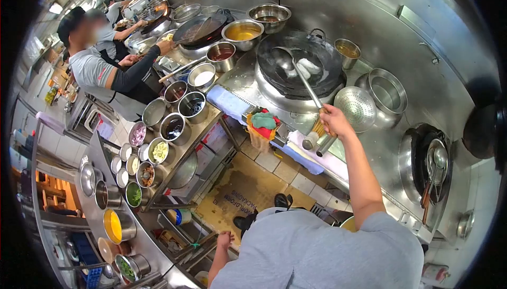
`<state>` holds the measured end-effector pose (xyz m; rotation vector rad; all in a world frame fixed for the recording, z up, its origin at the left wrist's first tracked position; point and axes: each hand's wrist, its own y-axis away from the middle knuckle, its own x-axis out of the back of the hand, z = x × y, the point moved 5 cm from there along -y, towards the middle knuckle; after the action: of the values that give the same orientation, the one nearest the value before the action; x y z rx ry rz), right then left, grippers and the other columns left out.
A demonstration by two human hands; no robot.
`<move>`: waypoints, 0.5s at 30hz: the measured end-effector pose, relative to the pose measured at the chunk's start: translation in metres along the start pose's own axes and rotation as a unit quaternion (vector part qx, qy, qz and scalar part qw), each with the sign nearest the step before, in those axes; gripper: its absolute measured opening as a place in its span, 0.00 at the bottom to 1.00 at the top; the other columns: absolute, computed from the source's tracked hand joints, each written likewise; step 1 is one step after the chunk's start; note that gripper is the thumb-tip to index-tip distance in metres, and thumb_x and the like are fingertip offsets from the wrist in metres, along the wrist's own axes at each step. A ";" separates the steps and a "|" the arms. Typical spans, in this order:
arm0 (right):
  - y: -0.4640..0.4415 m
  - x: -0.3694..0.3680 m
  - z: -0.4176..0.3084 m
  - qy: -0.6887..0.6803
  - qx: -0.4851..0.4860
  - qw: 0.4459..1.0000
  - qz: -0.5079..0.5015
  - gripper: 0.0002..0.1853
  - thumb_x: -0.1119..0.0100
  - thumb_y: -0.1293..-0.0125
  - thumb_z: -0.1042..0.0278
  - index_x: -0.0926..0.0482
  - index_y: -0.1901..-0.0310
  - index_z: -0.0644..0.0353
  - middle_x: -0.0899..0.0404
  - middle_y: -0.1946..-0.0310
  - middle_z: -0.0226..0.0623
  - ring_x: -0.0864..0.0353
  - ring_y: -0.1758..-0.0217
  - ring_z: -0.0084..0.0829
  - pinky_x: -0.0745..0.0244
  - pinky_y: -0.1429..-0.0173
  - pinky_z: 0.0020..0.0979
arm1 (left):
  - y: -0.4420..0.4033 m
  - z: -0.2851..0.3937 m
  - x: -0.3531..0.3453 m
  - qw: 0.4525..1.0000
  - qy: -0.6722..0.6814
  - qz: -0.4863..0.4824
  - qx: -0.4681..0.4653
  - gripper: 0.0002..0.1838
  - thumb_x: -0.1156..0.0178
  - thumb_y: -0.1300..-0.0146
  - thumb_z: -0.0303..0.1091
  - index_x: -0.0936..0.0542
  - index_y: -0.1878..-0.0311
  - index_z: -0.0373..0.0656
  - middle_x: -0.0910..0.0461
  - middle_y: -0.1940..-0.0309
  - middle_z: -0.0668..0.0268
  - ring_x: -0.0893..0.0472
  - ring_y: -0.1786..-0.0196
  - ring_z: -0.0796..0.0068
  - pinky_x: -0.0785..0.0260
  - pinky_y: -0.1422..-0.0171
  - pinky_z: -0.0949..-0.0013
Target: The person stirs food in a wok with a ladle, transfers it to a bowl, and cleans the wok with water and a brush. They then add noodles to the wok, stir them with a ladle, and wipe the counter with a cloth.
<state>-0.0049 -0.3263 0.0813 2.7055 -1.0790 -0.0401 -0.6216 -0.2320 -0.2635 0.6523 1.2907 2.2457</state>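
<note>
My right hand (334, 121) is closed around the handle of a long metal ladle (309, 89). The ladle's bowl rests inside a large dark wok (269, 72) on the range. Beside the bowl in the wok lie white pieces (308, 66) whose kind I cannot make out. Below my right hand are a bamboo brush (316, 132) and a perforated metal skimmer (355, 109). My left hand (225, 239) hangs low by my side with its fingers curled, and nothing shows in it.
A bowl of yellow liquid (243, 31) and a pot of red sauce (221, 56) stand left of the wok. Several ingredient pots line the steel counter (158, 210). A second wok (412, 167) holds utensils. A co-worker (95, 67) stands at the neighbouring range. Folded cloths (227, 103) lie along the edge.
</note>
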 end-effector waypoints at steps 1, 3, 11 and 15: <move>-0.013 0.001 0.009 0.076 0.009 0.997 0.026 0.24 0.50 0.43 0.71 0.37 0.43 0.66 0.31 0.80 0.30 0.36 0.87 0.19 0.40 0.84 0.23 | 0.003 0.016 -0.004 0.999 0.034 -0.001 -0.017 0.08 0.50 0.42 0.41 0.29 0.64 0.49 0.23 0.74 0.69 0.24 0.75 0.77 0.39 0.75 0.73; 0.000 -0.006 -0.012 0.159 -0.004 0.986 0.052 0.25 0.50 0.44 0.71 0.37 0.43 0.66 0.27 0.75 0.37 0.30 0.82 0.24 0.35 0.78 0.26 | 0.000 0.043 -0.007 0.997 0.040 0.003 -0.070 0.10 0.50 0.40 0.42 0.29 0.60 0.49 0.23 0.71 0.69 0.24 0.74 0.78 0.38 0.75 0.73; 0.106 0.014 -0.083 0.504 0.008 0.853 0.134 0.26 0.48 0.47 0.67 0.33 0.44 0.59 0.27 0.54 0.50 0.27 0.50 0.43 0.34 0.46 0.35 | 0.006 0.051 0.022 0.989 0.097 0.020 -0.106 0.12 0.49 0.39 0.42 0.29 0.58 0.46 0.23 0.69 0.67 0.24 0.72 0.78 0.37 0.75 0.74; 0.072 0.016 -0.053 0.531 -0.008 0.832 0.162 0.26 0.46 0.49 0.66 0.32 0.45 0.59 0.24 0.63 0.51 0.23 0.59 0.42 0.31 0.55 0.36 | -0.010 -0.021 0.049 0.997 -0.016 -0.011 -0.069 0.11 0.49 0.41 0.38 0.28 0.58 0.44 0.23 0.72 0.66 0.24 0.76 0.75 0.36 0.76 0.71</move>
<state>-0.0366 -0.3772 0.1500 1.8959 -1.0498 1.3115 -0.6711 -0.2122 -0.2735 0.6170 1.1112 2.2739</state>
